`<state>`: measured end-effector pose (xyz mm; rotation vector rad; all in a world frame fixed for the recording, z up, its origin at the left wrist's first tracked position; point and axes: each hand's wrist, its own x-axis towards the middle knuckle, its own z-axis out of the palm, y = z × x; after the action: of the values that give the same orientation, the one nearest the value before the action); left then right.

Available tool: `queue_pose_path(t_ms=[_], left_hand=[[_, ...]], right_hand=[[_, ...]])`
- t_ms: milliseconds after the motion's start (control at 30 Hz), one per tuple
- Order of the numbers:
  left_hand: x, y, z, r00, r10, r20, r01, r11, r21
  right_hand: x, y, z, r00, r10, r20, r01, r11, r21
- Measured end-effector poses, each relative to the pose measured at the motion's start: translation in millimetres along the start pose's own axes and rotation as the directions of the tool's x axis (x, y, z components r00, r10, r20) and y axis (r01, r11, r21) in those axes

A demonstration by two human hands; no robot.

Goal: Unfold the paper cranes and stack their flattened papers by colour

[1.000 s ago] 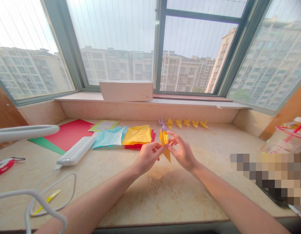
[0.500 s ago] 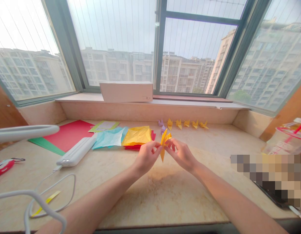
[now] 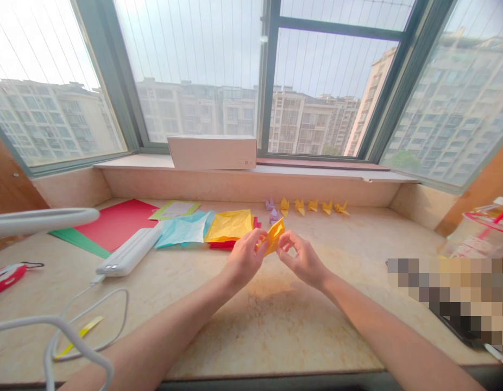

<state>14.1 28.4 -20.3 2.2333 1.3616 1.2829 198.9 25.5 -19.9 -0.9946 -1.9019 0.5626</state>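
Note:
A folded piece of yellow origami paper [image 3: 275, 237] is up in the air between my two hands, tilted with its upper end leaning right. My left hand [image 3: 248, 255] is closed on its left side, thumb and fingers pinching it. At its lower right edge, the thumb and forefinger of my right hand [image 3: 302, 259] pinch in, the other fingers curled. The fingertips partly cover the paper. Just behind it stand purple paper cranes [image 3: 274, 216], and a row of several yellow paper cranes [image 3: 299, 206] runs to the right.
Left of my hands lie yellow sheets [image 3: 229, 226], blue sheets [image 3: 182, 231], red paper [image 3: 117, 220] and a white power bank [image 3: 129, 252] with a cable. A plastic cup [image 3: 479, 233] stands at right beside a blurred patch. A white box [image 3: 213, 152] sits on the window ledge.
The yellow folded paper has turned from upright, with points at top and bottom, to a slanted position showing a broader face. Both hands stay in nearly the same place.

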Motion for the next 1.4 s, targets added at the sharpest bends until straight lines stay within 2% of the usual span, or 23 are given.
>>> queue_pose_path(t_ms=[100,333,600,800,933,1200,1400], left_hand=[[0,1,-0.3,1.000,-0.013,0.000,0.013,1.000,0.024],[1,6,-5.9,0.997,-0.073,0.020,0.073,0.997,0.025],[2,2,-8.0,0.998,-0.025,0.056,0.024,1.000,0.003],[3,4,-5.5,0.990,-0.142,0.024,0.144,0.963,-0.227],[2,8,-3.8,0.981,-0.189,0.036,0.191,0.930,-0.315],[3,8,-4.7,0.982,-0.162,0.093,0.185,0.913,-0.364],[3,7,-5.6,0.982,-0.174,0.072,0.188,0.920,-0.342]], right_hand=[[-1,1,1,1.000,0.007,0.003,-0.007,0.999,0.034],[0,2,3,0.996,-0.077,-0.043,0.081,0.993,0.085],[1,5,2,0.992,-0.093,-0.080,0.099,0.993,0.071],[4,9,0,0.994,-0.055,-0.096,0.060,0.997,0.040],[5,11,-1,0.995,-0.049,-0.084,0.053,0.998,0.042],[3,12,2,0.994,-0.058,-0.096,0.074,0.983,0.168],[2,11,5,0.997,-0.058,-0.046,0.067,0.970,0.232]])
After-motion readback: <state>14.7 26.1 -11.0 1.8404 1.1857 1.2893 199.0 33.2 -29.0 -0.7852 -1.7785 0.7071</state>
